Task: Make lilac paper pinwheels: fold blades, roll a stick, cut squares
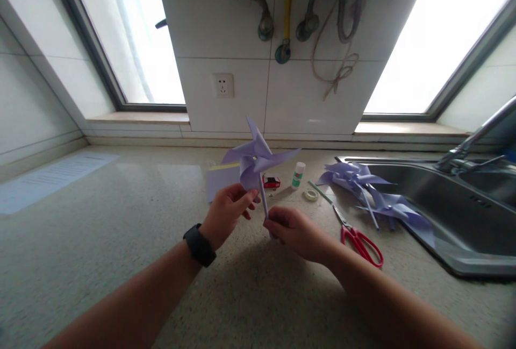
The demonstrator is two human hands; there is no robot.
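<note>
While right grip (293, 230) clasps lilac pinwheel (260, 163), low down, left grip (228, 207) pinches higher (beside blades (261, 145)).

Counts one left hand (228, 212), one right hand (292, 230), one held pinwheel (259, 164), at least two piled pinwheels (390, 207), overlap hiding the exact number. Adds one pair of scissors (349, 229), one glue stick (298, 176), one tape roll (310, 199), one red box (271, 183), one watch (200, 245), one socket (223, 85), two windows (137, 31).
</note>
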